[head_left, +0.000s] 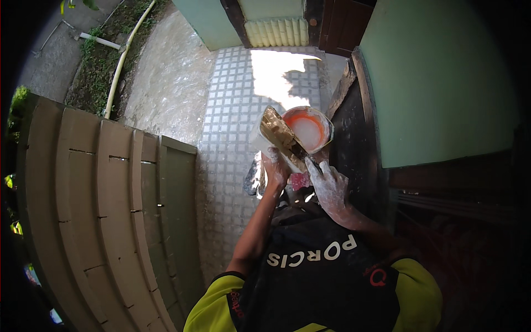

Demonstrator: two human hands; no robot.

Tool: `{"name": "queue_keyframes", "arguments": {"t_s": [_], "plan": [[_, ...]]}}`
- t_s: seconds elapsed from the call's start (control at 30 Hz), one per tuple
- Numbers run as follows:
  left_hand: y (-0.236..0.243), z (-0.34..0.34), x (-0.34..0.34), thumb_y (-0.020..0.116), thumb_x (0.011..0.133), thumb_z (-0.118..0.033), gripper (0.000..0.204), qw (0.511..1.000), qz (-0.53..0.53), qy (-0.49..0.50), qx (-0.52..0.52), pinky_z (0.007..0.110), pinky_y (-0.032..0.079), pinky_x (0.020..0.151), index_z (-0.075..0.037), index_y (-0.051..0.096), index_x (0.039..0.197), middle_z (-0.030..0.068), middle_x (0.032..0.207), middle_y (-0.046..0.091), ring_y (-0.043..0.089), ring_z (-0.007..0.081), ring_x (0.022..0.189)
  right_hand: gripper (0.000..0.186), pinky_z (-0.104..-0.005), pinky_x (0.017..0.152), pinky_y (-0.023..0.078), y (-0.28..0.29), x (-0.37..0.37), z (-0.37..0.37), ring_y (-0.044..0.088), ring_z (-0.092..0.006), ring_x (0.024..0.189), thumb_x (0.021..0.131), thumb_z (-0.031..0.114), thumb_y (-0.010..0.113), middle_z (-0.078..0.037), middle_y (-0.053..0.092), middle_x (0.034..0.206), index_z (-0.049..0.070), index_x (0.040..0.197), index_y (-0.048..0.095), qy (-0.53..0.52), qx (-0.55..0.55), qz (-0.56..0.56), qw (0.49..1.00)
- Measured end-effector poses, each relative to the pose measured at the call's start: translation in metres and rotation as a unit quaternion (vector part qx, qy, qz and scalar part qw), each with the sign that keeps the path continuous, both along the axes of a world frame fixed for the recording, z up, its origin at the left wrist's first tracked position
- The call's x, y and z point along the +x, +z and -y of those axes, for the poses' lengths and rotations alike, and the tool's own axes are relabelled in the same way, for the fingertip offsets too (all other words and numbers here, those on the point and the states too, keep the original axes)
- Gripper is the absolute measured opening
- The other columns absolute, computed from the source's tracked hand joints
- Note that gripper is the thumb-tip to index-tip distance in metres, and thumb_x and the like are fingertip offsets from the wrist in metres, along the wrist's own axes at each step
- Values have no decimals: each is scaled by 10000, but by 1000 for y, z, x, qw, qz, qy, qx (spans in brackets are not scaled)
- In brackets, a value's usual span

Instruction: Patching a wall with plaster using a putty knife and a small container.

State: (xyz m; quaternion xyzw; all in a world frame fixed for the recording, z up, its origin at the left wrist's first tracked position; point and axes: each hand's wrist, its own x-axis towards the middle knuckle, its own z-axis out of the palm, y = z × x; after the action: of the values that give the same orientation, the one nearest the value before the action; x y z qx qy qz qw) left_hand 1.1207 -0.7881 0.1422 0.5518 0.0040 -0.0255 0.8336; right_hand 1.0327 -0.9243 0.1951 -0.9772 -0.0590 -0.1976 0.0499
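Right hand (331, 188) apparently grips the paintbrush (283, 137) handle, bristles over the bucket (323, 123).

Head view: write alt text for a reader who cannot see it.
Seen from above, a person's right hand holds a wide paintbrush over a small paint bucket gripped by the left hand, above a tiled floor beside a slatted wooden fence.

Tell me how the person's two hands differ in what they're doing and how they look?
The left hand grips the small container from below; the right hand holds the wide paintbrush by its handle. The right hand is heavily coated in pale paint, the left hand only lightly smeared. The left hand sits lower left of the container, the right hand lower right. Both are bare and raised before the chest.
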Motion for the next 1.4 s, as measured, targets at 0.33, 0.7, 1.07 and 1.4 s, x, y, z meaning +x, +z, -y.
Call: {"name": "queue_keyframes", "arguments": {"t_s": [0.33, 0.7, 1.07, 1.4], "plan": [[1, 2, 7, 525, 843, -684, 844, 988, 34, 43, 148, 354, 414, 945, -12, 371, 1329, 113, 1223, 504, 500, 209, 1090, 282, -334, 563, 506, -20, 4, 3, 608, -211, 676, 767, 89, 698, -74, 549, 821, 102, 1048, 675, -7, 228, -55, 972], [0, 0, 13, 590, 888, -538, 800, 998, 23, 14, 57, 341, 413, 952, -15, 288, 1413, 120, 1269, 507, 500, 206, 1122, 301, -348, 568, 506, -33, 12, 15, 619, -253, 678, 768, 87, 703, -70, 546, 778, 113, 1066, 665, 26, 318, 4, 948], [-11, 11, -10, 308, 947, -646, 733, 976, -170, -33, -131, 373, 475, 892, -34, 406, 1338, 107, 1132, 574, 563, 215, 1019, 489, -341, 551, 538, -22, 20, 22, 634, -232, 636, 752, 36, 633, -64, 562, 858, 206, 1210, 632, -9, 105, -35, 994], [-29, 15, -25, 261, 961, -630, 734, 984, -118, -129, -39, 364, 413, 992, -58, 313, 1418, 114, 1278, 495, 500, 220, 1145, 469, -394, 595, 538, -15, 23, -1, 638, -282, 708, 771, 72, 625, -87, 573, 867, 179, 1227, 616, -89, 141, -100, 981]]}}
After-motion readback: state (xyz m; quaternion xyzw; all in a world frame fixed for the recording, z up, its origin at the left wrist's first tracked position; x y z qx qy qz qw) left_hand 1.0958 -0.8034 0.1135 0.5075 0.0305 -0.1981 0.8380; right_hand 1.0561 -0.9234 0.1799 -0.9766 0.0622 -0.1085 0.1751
